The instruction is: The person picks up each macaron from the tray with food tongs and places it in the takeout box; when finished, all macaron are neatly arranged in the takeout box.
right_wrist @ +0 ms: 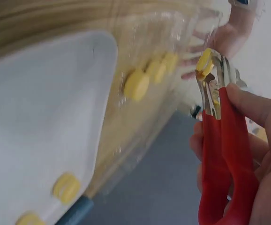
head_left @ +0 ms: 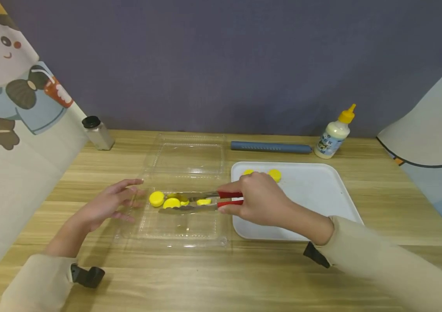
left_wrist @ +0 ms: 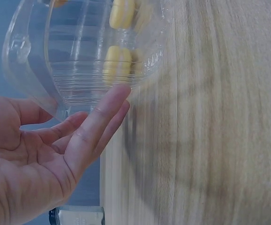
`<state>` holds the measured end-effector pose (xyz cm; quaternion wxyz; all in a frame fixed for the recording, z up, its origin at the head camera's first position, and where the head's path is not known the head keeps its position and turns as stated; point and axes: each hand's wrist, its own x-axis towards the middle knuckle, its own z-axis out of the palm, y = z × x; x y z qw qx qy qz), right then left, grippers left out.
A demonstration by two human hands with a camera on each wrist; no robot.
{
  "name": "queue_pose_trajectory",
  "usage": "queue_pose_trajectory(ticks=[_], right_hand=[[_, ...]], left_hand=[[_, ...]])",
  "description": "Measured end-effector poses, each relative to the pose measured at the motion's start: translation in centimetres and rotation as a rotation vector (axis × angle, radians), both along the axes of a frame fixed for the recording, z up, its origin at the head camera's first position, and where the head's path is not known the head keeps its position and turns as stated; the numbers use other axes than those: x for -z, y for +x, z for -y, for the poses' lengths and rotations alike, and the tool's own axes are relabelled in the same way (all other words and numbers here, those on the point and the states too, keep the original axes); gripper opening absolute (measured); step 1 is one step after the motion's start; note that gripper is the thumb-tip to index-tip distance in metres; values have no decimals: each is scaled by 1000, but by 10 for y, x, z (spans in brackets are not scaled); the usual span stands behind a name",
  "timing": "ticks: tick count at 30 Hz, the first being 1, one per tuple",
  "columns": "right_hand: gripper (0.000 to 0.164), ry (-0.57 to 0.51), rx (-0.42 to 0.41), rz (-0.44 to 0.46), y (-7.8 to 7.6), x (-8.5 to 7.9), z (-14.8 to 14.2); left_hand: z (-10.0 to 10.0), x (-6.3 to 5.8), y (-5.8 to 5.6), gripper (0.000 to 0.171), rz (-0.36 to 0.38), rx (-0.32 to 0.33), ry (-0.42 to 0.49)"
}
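My right hand (head_left: 261, 197) grips red-handled metal tongs (right_wrist: 227, 140) reaching left over an open clear plastic box (head_left: 182, 227). Between the tong tips is a yellow macaron (right_wrist: 204, 63). Other yellow macarons lie in a row in the box, one of them (head_left: 156, 199) near its left side. My left hand (head_left: 105, 203) is beside the box's left wall, fingers loosely extended and holding nothing; whether they touch the plastic I cannot tell. On the white tray (head_left: 314, 195) to the right, two more macarons (head_left: 274, 175) show, one partly hidden by my right hand.
The box's clear lid (head_left: 189, 154) lies folded back behind it. A blue-grey stick-shaped case (head_left: 270, 147) lies behind the tray. At the back right stands a white bottle (head_left: 331, 138) with a yellow nozzle; a black-capped jar (head_left: 98, 134) stands at the back left, by the wall.
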<state>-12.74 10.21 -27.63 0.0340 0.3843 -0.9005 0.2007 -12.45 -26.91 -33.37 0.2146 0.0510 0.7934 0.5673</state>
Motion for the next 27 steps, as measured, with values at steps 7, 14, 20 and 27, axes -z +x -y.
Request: queue_pose_trajectory(ticks=[7,14,20,27], right_hand=[[36,67,-6,0,4,18,30],[39,132,-3,-7,6,27,53],[38,147,-23,-63,6,31,61],[23,165,-60,-119,6,36,66]], left_hand=[[0,-2,0,57,11,-2,-8],[1,-1,0,57,9,3,-10],[2,-1,0,57,11,-2,-4],[1,-1,0,57,10,-3,-7]])
